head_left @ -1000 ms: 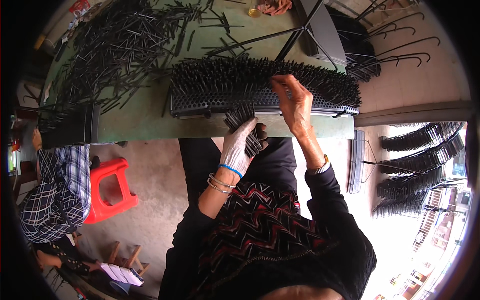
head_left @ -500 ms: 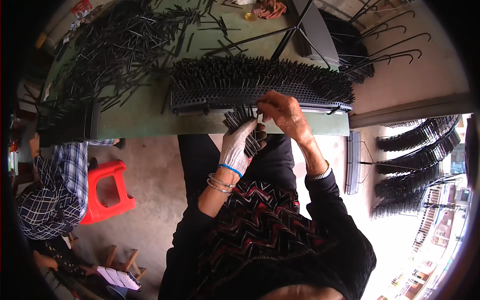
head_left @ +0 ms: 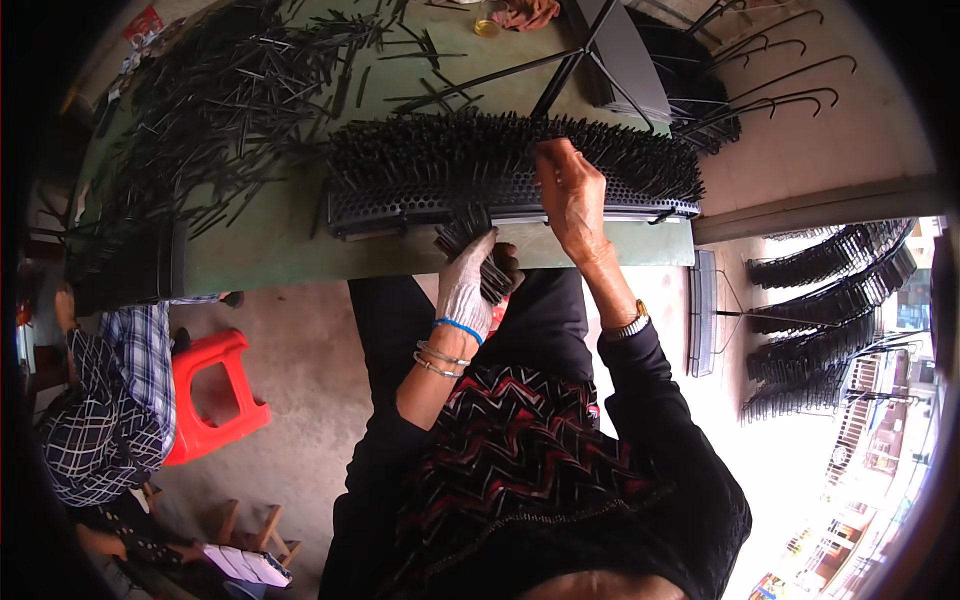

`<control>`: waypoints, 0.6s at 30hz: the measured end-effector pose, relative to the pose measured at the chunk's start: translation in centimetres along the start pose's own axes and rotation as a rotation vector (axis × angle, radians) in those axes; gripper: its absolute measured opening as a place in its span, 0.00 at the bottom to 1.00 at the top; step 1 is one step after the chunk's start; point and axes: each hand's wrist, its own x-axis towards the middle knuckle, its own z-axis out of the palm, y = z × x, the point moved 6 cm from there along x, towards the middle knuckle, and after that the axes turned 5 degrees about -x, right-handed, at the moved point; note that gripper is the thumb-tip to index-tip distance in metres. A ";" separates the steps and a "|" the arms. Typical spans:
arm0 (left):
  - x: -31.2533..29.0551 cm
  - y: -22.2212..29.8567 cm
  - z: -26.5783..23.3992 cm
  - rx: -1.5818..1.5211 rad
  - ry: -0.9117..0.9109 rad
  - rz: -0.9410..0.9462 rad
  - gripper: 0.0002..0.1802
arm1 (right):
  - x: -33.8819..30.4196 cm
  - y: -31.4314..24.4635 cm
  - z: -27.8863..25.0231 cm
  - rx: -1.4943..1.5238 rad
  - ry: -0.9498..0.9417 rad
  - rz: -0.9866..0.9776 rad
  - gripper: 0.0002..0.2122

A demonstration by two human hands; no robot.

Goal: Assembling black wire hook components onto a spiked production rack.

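2 hands, center: gloved left hand (head_left: pixel 466 288) grasps black sticks (head_left: pixel 462 230), partly hidden by palm; right hand (head_left: pixel 575 203) has fingertips bunched over perforated rack (head_left: pixel 398 212), upper center, can't tell if holding any. Stick pile (head_left: pixel 230 95), upper left, tangled. Green tabletop (head_left: pixel 262 258) strip shows below rack.

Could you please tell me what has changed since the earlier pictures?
Half a second ago the bare right hand was beside the bundle of black strips; it has since moved forward to the standing strips on the perforated panel. Whether it pinches one is unclear. The gloved left hand still grips the bundle.
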 end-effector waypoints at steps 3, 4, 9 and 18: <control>-0.5 0.2 0.2 -0.001 -0.001 0.019 0.08 | 0.2 -1.3 0.1 -0.036 -0.034 -0.056 0.05; -0.8 0.4 0.3 0.002 0.004 0.020 0.08 | 0.4 -1.7 0.1 -0.100 -0.053 -0.082 0.05; -1.4 0.9 0.2 -0.058 -0.050 -0.072 0.07 | -0.1 -2.9 1.2 -0.302 -0.102 -0.156 0.07; -3.4 2.2 0.8 0.183 -0.144 -0.050 0.11 | -4.0 -3.9 0.5 0.324 -0.575 0.452 0.07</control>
